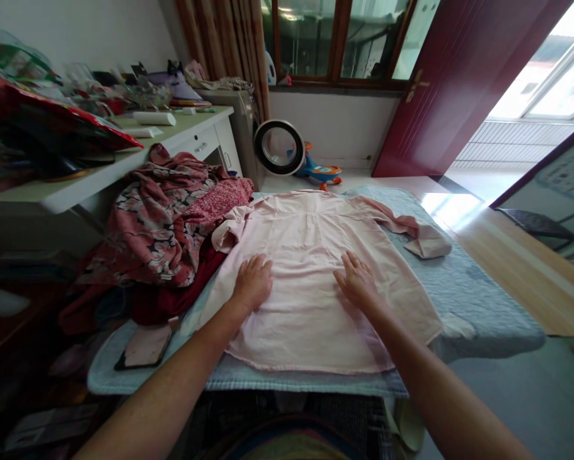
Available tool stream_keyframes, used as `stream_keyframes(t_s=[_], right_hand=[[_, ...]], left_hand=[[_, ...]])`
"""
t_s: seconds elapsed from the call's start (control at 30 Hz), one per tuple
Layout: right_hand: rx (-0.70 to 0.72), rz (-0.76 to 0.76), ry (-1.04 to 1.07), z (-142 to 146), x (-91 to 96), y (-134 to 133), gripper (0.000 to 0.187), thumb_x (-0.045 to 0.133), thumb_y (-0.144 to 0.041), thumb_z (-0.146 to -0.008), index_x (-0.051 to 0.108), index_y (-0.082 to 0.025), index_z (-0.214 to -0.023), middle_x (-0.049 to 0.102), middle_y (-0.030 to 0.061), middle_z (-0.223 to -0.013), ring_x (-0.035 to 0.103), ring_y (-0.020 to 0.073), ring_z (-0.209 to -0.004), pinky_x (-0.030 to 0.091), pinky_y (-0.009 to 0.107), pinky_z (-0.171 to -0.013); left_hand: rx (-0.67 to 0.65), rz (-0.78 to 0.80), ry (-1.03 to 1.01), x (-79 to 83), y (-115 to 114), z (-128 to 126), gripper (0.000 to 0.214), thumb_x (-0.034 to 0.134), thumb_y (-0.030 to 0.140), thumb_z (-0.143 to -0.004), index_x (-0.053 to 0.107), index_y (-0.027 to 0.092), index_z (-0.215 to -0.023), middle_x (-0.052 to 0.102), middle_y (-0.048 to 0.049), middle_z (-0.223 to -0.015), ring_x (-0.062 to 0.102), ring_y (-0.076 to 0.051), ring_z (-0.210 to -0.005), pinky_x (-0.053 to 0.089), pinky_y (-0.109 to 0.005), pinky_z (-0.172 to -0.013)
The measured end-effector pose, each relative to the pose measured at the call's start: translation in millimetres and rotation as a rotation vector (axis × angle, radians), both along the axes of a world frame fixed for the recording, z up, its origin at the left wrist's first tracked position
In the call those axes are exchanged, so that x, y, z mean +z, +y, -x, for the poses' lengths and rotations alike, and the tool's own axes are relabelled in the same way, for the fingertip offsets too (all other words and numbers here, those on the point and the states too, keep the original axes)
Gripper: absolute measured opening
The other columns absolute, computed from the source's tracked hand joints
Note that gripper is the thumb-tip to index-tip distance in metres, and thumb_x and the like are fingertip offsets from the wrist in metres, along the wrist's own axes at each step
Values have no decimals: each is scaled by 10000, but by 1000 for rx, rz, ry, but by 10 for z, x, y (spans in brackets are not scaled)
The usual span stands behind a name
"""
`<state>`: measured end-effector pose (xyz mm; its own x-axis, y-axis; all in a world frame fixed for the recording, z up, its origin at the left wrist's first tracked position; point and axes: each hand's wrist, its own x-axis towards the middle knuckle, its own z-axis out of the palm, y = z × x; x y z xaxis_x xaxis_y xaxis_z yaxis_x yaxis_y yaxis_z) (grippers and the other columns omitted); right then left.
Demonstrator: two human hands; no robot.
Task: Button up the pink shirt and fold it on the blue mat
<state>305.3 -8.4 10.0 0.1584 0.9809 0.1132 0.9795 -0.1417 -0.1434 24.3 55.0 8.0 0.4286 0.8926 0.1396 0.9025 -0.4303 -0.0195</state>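
Note:
A pale pink long-sleeved shirt (306,306) lies spread out, its collar end away from me and its hem toward me. Flat on its left half rests my left hand (254,281), fingers stretched out. My right hand (356,279) lies on the right half with its fingers spread. Neither hand grips anything. The shirt's right sleeve reaches out to the side, bent, while the left sleeve is bunched against a heap of clothes. Beneath the shirt is a light blue quilted cover (478,300).
To the left are piled floral red clothes (157,217). A pink flat case (147,345) lies at the cover's near left corner. A cluttered white desk (99,172) stands behind the pile. Farther back are an open round washer door (279,147), a blue toy (318,171) and a red door (440,89).

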Motion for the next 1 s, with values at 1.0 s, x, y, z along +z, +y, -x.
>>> stream_keyframes(t_s=[1.0], right_hand=[[-18,-4,113,-482,-80,1540,394,373,-341,-975,688,-149,-1114,680,140,-1181,580,239,-1147,378,309,-993]], left_hand=[[-156,1,-185,-125,253,-1074,326,528,449,-922,602,209,-1129,587,-95,-1078,507,-275,-1032,416,-412,-882]])
